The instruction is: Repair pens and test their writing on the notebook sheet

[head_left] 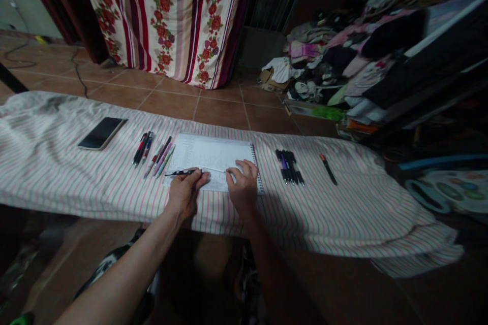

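Observation:
A spiral notebook (213, 150) with writing on its page lies in front of me, its wire binding on the right. Over its lower left part, my left hand (186, 190) is closed on a dark pen (177, 172) with light marks, held nearly level. From that hand a thin pale rod (214, 169), resembling a pen refill, runs across the page to my right hand (244, 183). My right thumb and fingertips pinch its right end above the page. Left of the notebook lie several coloured pens (163, 157); right of it is a group of dark pens (290, 166).
Farther left are more pens (143, 147) and a phone (102, 133). A black pen with an orange end (328, 168) lies at right. Striped cloth (362, 208) covers the low surface. Beyond are a floral curtain (163, 20) and piled clothes (343, 56).

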A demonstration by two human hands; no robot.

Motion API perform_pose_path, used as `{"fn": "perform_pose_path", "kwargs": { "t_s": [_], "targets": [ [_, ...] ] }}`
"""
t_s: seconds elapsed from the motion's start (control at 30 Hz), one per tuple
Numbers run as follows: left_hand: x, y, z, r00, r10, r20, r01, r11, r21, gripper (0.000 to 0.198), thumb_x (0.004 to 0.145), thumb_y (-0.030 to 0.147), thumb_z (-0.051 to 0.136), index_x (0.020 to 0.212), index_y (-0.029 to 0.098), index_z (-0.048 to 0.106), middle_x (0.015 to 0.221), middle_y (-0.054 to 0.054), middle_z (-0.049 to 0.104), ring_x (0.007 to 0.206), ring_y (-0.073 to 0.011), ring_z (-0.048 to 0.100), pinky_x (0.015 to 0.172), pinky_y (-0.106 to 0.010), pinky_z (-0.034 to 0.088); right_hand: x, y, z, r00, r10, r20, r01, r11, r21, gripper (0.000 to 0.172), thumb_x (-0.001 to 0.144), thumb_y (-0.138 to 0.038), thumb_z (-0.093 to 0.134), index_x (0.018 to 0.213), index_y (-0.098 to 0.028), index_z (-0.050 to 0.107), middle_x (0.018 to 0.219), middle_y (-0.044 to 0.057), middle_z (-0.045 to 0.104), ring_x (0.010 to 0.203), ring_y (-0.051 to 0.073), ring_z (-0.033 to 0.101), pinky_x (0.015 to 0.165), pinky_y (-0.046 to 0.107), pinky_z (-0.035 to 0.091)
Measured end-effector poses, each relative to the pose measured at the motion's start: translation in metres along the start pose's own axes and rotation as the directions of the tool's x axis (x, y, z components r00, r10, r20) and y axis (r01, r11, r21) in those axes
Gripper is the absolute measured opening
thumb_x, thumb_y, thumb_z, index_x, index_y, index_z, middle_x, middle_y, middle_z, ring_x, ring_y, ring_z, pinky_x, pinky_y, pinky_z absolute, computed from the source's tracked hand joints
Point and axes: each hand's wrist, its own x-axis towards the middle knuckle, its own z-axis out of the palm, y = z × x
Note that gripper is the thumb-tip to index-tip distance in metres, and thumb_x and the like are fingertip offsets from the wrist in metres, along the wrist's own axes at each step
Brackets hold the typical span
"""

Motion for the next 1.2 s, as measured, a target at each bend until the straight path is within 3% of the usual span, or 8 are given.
{"fn": "perform_pose_path", "kwargs": {
  "t_s": [0.9,1.2],
  "targets": [
    [0.001,-0.006,-0.001,0.999,-0.017,0.030,0.017,1.000,0.010,0.014,0.075,-0.003,0.054,0.067,0.007,0.057,0.061,-0.005,0.063,0.059,-0.0140,0.066,0.064,-0.025,0.057,-0.001,-0.007,-0.002,0.999,-0.006,0.051,0.006,1.000,0.009,0.013,0.077,-0.017,0.056,0.082,-0.016,0.068,0.103,0.011,0.058,0.110,0.026,0.040,0.095,0.043,0.037],
    [0.005,-0.011,-0.003,0.995,-0.039,0.089,0.041,0.999,-0.017,0.011,0.071,-0.001,0.059,0.066,0.008,0.059,0.064,-0.004,0.063,0.064,-0.0125,0.065,0.068,-0.025,0.056,0.006,-0.018,-0.009,0.998,-0.055,-0.010,0.056,0.983,0.176,0.014,0.080,-0.023,0.056,0.085,-0.016,0.068,0.093,0.008,0.064,0.102,0.023,0.048,0.092,0.040,0.041]
  ]
}}
